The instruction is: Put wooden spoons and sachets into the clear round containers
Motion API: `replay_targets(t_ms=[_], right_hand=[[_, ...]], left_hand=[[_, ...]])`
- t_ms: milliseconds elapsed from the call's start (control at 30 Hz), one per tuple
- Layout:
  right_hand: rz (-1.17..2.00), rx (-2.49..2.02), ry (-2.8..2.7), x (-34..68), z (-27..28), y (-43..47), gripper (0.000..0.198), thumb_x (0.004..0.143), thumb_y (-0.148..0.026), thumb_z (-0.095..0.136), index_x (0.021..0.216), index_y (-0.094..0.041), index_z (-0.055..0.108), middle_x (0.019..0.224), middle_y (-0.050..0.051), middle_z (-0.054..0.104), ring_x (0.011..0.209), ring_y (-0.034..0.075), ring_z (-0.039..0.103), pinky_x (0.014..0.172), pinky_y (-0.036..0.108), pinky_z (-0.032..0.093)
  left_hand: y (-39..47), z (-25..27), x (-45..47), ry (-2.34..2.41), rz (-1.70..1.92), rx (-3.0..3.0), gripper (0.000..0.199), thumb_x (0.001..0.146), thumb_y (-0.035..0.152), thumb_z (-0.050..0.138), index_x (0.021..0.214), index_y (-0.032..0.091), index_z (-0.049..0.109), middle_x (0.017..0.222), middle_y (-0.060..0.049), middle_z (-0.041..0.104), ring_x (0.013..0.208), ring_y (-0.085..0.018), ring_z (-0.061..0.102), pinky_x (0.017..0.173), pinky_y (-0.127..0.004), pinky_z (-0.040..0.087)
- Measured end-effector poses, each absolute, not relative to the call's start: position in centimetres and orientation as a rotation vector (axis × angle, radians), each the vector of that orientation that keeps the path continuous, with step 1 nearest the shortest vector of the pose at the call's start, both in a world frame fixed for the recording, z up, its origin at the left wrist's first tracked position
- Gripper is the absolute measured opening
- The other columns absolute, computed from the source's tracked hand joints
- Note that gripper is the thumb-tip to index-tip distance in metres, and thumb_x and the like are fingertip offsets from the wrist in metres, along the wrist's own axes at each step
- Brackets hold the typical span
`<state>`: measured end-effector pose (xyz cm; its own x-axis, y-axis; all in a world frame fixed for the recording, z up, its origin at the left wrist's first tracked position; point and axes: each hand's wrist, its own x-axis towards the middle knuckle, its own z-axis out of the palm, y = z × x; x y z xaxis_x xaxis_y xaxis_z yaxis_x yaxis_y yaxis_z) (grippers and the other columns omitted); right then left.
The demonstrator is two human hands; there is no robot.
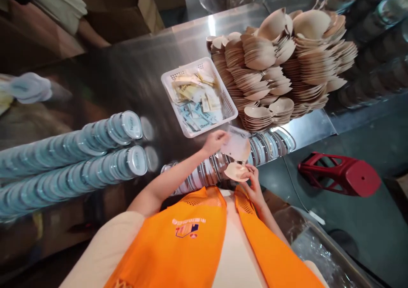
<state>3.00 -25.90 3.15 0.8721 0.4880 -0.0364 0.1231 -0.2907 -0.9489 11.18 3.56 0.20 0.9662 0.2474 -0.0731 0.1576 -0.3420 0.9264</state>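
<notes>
Our left hand [214, 142] pinches the edge of a thin, clear plastic packet [236, 146], while our right hand [253, 179] grips a beige, shell-shaped foam cup [235, 171] by its rim, just below the packet. Both look light; the packet seems limp and slippery, the cup soft and easily creased. Just above the packet sits a white perforated plastic basket [230, 105] of sachets; right of the basket, stacked beige cups [287, 58].
</notes>
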Motion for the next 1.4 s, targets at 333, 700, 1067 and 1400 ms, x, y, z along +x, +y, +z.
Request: replay_targets(t_ms=[333,700,1067,1400], right_hand=[[0.257,-1.610,0.094,6.9,3.3,-20.7,0.091,0.087,-0.075,0.064,0.159,-0.027,0.035,0.154,0.016,0.054,0.132,0.029,0.063,0.107,0.047,0.055],[0.506,-1.910,-0.111,0.8,4.2,-19.0,0.072,0.084,-0.064,0.073,0.139,-0.018,0.065,0.128,0.015,0.072,0.114,0.033,0.069,0.101,0.048,0.058],[0.360,-2.431,-0.949,-7.6,-0.9,-6.7,0.054,0.103,-0.019,0.043,0.155,-0.012,0.052,0.147,0.026,0.059,0.136,0.037,0.055,0.110,0.053,0.048],[0.040,-2.432,-1.045,-7.6,-6.4,-11.0,0.059,0.091,-0.022,0.063,0.149,-0.020,0.056,0.165,0.019,0.046,0.154,0.035,0.041,0.125,0.060,0.037]], left_hand=[[-2.9,1.5,9.3,-0.079,0.015,1.783,0.046,0.105,0.038,0.054,0.148,0.020,0.053,0.139,-0.013,0.067,0.121,-0.024,0.068,0.109,-0.040,0.052],[12.8,1.6,-7.1,-0.276,-0.397,2.364,0.079,0.090,0.061,0.075,0.156,0.023,0.056,0.163,-0.016,0.053,0.158,-0.039,0.037,0.130,-0.059,0.024],[13.7,-0.2,-8.3,-0.207,-0.574,2.289,0.109,0.078,0.028,0.077,0.173,0.025,0.023,0.176,-0.013,0.031,0.161,-0.036,0.032,0.131,-0.056,0.020],[12.0,-0.1,-8.9,-0.150,-0.622,2.346,0.114,0.077,0.046,0.083,0.173,0.031,0.023,0.179,-0.012,0.017,0.158,-0.039,0.037,0.129,-0.055,0.030]])
